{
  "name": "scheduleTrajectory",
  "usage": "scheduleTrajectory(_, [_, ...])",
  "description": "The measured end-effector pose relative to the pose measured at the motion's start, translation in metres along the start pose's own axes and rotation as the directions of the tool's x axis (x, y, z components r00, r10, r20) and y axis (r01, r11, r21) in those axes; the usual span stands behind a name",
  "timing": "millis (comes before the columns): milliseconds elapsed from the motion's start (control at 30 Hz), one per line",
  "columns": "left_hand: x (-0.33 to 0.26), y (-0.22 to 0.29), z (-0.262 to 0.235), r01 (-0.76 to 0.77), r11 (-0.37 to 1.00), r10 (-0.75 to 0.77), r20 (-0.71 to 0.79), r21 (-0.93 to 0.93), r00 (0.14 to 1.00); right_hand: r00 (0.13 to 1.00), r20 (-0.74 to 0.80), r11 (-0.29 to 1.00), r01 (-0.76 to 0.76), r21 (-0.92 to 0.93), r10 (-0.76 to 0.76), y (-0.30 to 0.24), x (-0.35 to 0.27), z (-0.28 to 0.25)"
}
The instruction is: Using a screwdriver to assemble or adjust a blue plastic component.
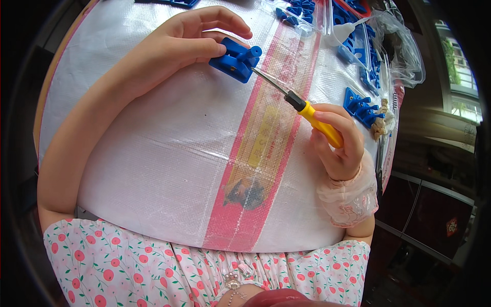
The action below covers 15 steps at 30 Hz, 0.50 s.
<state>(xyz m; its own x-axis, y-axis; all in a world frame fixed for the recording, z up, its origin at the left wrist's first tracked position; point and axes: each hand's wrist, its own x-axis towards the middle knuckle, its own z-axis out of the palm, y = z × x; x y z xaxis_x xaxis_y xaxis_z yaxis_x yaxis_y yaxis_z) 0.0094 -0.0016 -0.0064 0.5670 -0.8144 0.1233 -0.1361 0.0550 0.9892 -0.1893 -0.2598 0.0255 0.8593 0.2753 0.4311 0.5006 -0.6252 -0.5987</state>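
Note:
At the upper middle of the table, my left hand point(197, 41) grips a small blue plastic part point(232, 62) with a round peg sticking up and a brass-coloured spot on its side. The thumb presses its near left end, and the fingers curl behind it. From the right, my right hand point(340, 140) is closed around the yellow handle of a screwdriver point(313, 116). Its black collar and metal shaft point up and left. The tip is at the right end of the blue part; whether it touches cannot be made out.
Woven white sheeting with a pink printed stripe covers the table point(153, 169). Several blue pegged parts point(362, 108) lie at the right. Beyond them are more blue pieces point(302, 10), a white nozzle bottle point(341, 34) and a clear plastic bag point(404, 51). A window stands far right.

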Motion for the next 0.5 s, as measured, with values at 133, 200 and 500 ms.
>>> scheduleTrajectory(133, [0.0007, 0.0029, 0.0007, 0.013, 0.999, -0.014, 0.011, 0.034, 1.0, 1.0, 0.018, 1.0, 0.01, -0.002, -0.01, -0.0002, 0.0014, -0.001])
scheduleTrajectory(200, [0.0013, -0.0004, -0.0017, -0.019, 1.0, 0.018, 0.047, 0.017, 0.999, 0.999, 0.034, 1.0, 0.004, -0.003, -0.004, -0.0009, 0.0018, -0.0014])
scheduleTrajectory(500, [0.0007, -0.0035, -0.0043, -0.135, 0.99, 0.129, 0.162, 0.027, 0.978, 0.998, 0.056, 1.0, 0.019, 0.01, -0.019, 0.0024, 0.0003, 0.0004])
